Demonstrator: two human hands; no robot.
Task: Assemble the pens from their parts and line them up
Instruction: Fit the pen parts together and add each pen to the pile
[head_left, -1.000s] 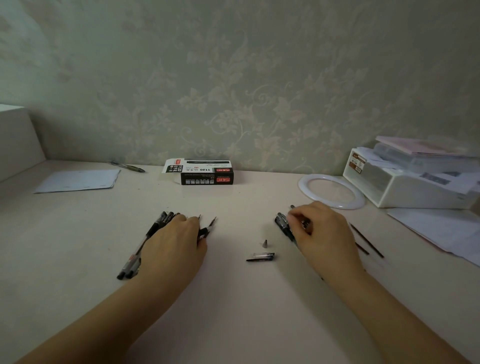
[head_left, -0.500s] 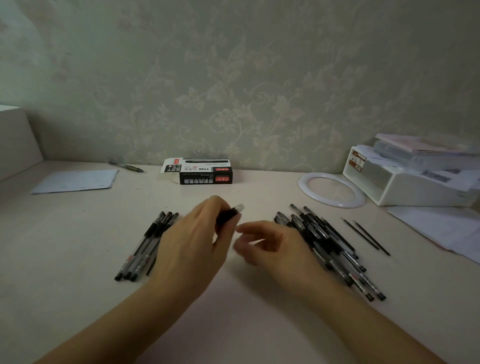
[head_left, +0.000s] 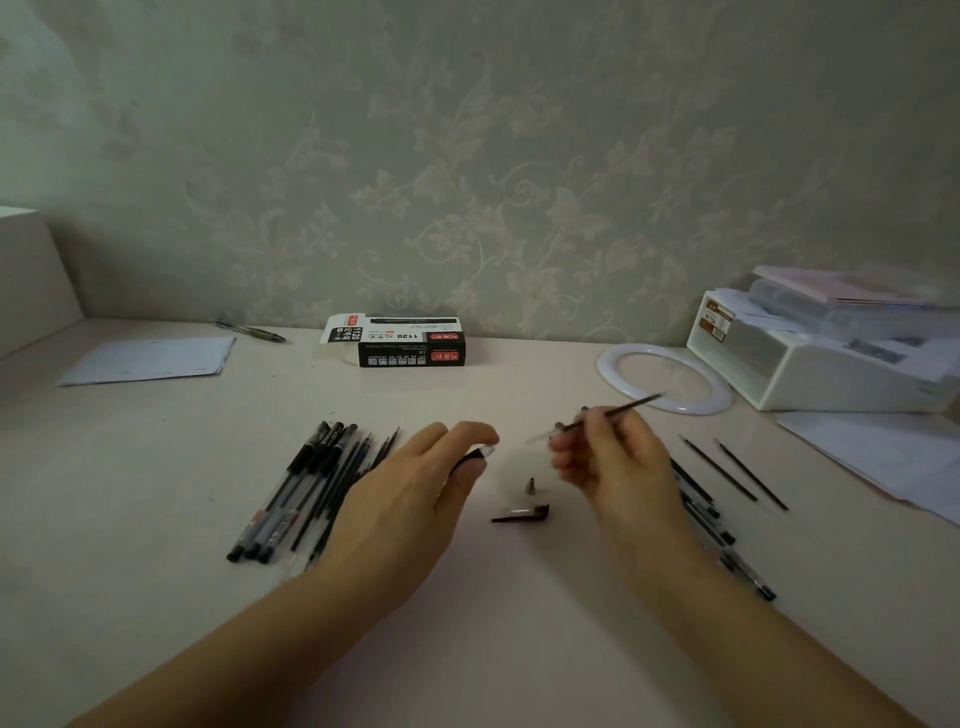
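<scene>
My left hand grips a pen barrel whose clear end with a black grip pokes out between thumb and fingers. My right hand pinches a thin black refill that points up to the right. Between the hands a small metal tip stands on the table, with a black cap lying just in front of it. A row of assembled pens lies to the left. A pile of pen parts sits behind my right wrist, partly hidden, and two loose refills lie further right.
A black pen box stands at the back by the wall. A white ring and a white storage box with papers are at the back right. A paper sheet and a single pen lie back left.
My right hand has lifted a refill and moved right, away from the left hand. The left hand still holds the barrel. The cap and tip show again between the hands.
</scene>
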